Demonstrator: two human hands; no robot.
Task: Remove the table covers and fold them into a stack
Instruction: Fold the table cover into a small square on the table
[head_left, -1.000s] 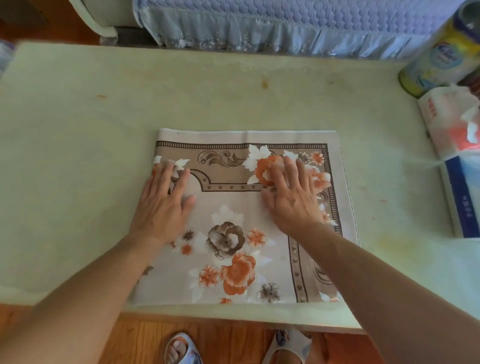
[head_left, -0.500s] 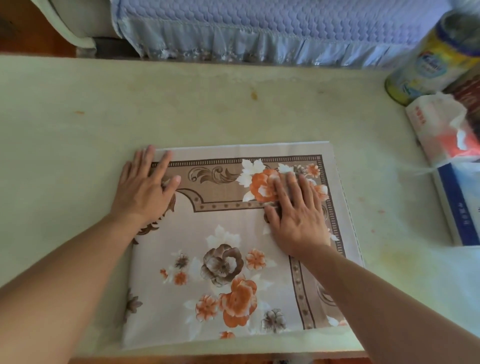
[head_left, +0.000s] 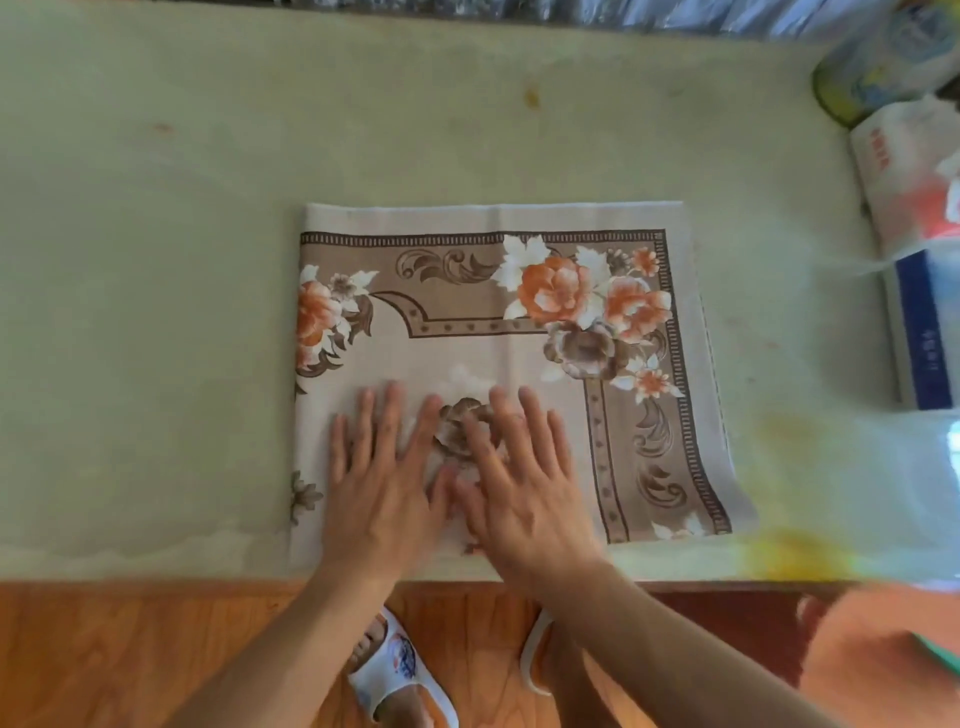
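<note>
Both hands lie flat on the folded table cover (head_left: 498, 332), with straight, slightly spread fingers that hold nothing: the left hand (head_left: 382, 478) and the right hand (head_left: 524, 483) are side by side, thumbs almost touching, on the near middle part of the cloth. They press on it, palms down.

I judge that the step in hand is to smooth the folded cover so it becomes flat before the next fold or before it goes on a stack. To do this well, the palms should push from the middle outward to the edges, with even pressure, so that trapped air and small wrinkles go out at the sides and the layers do not slide against each other. The near edge lies just at the border of the table (head_left: 156, 260) (it seems to reach the rim there), so too strong a pull toward the body could drag the cloth off. It is better to check that the corners meet before pressing the crease hard.

The cover is a beige cloth with orange and brown flowers, white leaves and a dark patterned border that runs along the far side and down the right side. It lies as a nearly square shape in the middle of the pale green table, with a faint crease line down its centre. The far edge looks straight; the right edge runs a little slanted.
</note>
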